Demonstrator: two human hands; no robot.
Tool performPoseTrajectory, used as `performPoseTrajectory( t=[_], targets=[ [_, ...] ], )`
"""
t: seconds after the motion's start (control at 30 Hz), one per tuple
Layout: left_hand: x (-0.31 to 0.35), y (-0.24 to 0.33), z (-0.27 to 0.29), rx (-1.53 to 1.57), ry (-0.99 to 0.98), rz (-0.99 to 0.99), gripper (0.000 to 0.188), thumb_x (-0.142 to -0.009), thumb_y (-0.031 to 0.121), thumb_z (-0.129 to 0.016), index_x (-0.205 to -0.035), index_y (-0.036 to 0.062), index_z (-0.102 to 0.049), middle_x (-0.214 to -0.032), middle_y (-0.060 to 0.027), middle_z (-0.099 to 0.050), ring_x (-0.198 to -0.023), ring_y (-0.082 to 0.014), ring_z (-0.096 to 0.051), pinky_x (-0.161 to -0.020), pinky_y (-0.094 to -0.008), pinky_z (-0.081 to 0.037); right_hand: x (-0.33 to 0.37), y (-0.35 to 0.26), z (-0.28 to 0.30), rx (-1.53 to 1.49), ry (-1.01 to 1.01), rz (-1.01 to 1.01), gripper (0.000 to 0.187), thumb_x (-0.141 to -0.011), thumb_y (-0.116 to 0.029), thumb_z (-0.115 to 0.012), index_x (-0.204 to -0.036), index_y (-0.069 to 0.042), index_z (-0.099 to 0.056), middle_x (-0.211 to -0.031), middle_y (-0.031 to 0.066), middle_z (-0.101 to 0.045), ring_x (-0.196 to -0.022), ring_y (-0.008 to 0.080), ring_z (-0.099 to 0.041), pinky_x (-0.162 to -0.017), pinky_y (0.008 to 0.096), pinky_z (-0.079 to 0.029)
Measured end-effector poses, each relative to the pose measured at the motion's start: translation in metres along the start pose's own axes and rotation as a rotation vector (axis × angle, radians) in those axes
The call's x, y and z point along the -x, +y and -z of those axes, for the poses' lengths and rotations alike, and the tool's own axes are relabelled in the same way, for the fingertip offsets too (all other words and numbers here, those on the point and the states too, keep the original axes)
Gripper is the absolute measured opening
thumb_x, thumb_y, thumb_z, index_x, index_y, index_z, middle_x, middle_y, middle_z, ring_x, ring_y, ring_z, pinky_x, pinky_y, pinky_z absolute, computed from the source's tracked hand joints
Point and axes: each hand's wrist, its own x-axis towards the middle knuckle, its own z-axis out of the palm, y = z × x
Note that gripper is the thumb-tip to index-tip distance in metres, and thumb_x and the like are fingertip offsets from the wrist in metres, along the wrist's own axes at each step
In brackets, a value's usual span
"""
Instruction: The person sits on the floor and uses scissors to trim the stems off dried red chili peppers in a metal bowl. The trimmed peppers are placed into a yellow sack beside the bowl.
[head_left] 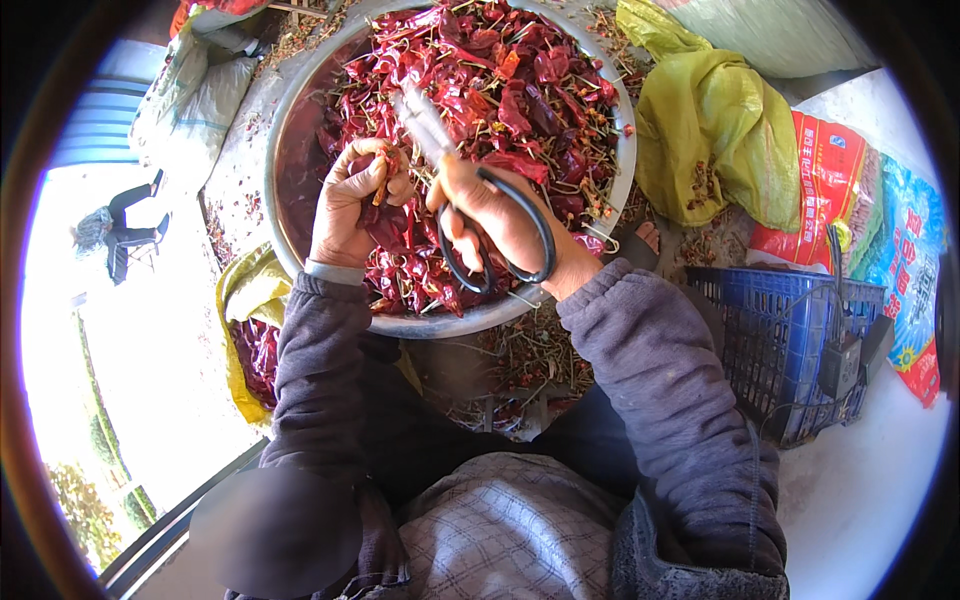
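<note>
My two hands are near each other but apart, over the basin [626, 140]. My left hand [345, 212] pinches something small and reddish, perhaps a pepper; the fingers cover most of it. My right hand [508, 222] is closed on the scissors [427, 125], thumb and fingers through the black handles. Their long axis runs away from me and to the left, so the blades lie just right of my left fingertips and beyond them; I cannot tell if they are parted. Nothing stands between. Below are heaped red peppers [515, 105]. Outward, a yellow sack [720, 120] and a blue basket [765, 345] are at right.
</note>
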Motion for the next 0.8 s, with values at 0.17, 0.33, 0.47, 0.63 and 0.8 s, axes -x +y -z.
performPoseTrajectory(
  t=[0.17, 0.33, 0.47, 0.63, 0.8],
  targets=[
    [-0.001, -0.001, 0.0, 0.05, 0.012, 0.007, 0.019, -0.095, 0.005, -0.067, -0.114, 0.0031, -0.064, -0.106, -0.0163, -0.067, -0.077, -0.0184, -0.056, -0.068, -0.0317, -0.045, -0.012, -0.008, 0.006, 0.105, 0.335, 0.128, 0.06, -0.095, -0.063, -0.063, -0.109, -0.006, -0.059, -0.077, -0.0011, -0.06, -0.062, 0.0065, -0.057, -0.057, 0.0195, -0.045],
    [-0.001, -0.001, 0.001, 0.049, 0.038, 0.012, 0.017, -0.097, 0.007, -0.063, -0.114, 0.0025, -0.063, -0.095, -0.0152, -0.066, -0.075, -0.0185, -0.055, -0.066, -0.0322, -0.045, -0.001, 0.001, 0.0, 1.017, 0.247, 0.268, 0.074, -0.081, -0.07, -0.072, -0.104, -0.001, -0.058, -0.08, 0.0149, -0.062, -0.074, 0.0303, -0.065, -0.068, 0.0417, -0.052],
    [0.001, -0.003, 0.004, 0.007, 0.021, 0.014, 0.019, -0.096, 0.006, -0.063, -0.115, 0.0022, -0.062, -0.083, -0.0124, -0.063, -0.072, -0.0199, -0.056, -0.067, -0.0336, -0.045, 0.0, 0.007, -0.004, 1.345, 0.258, 0.395, 0.08, -0.077, -0.075, -0.069, -0.104, 0.0, -0.06, -0.085, 0.0195, -0.065, -0.084, 0.0378, -0.068, -0.075, 0.0464, -0.055],
    [0.0, -0.005, 0.006, -0.033, 0.022, 0.012, 0.02, -0.096, 0.004, -0.062, -0.115, 0.0014, -0.061, -0.081, -0.0113, -0.063, -0.07, -0.0191, -0.055, -0.067, -0.0341, -0.046, 0.0, 0.005, 0.0, 1.469, 0.26, 0.402, 0.076, -0.077, -0.073, -0.07, -0.103, -0.002, -0.06, -0.087, 0.0183, -0.065, -0.087, 0.0349, -0.068, -0.076, 0.0454, -0.055],
    [0.001, -0.005, 0.003, -0.14, 0.099, 0.042, 0.018, -0.096, 0.001, -0.059, -0.114, 0.0008, -0.061, -0.084, -0.0105, -0.063, -0.069, -0.0182, -0.055, -0.065, -0.0339, -0.046, 0.003, 0.003, 0.0, 1.549, 0.258, 0.344, 0.071, -0.079, -0.069, -0.071, -0.103, -0.003, -0.061, -0.087, 0.0174, -0.066, -0.087, 0.0336, -0.068, -0.075, 0.0444, -0.055]
  ],
)
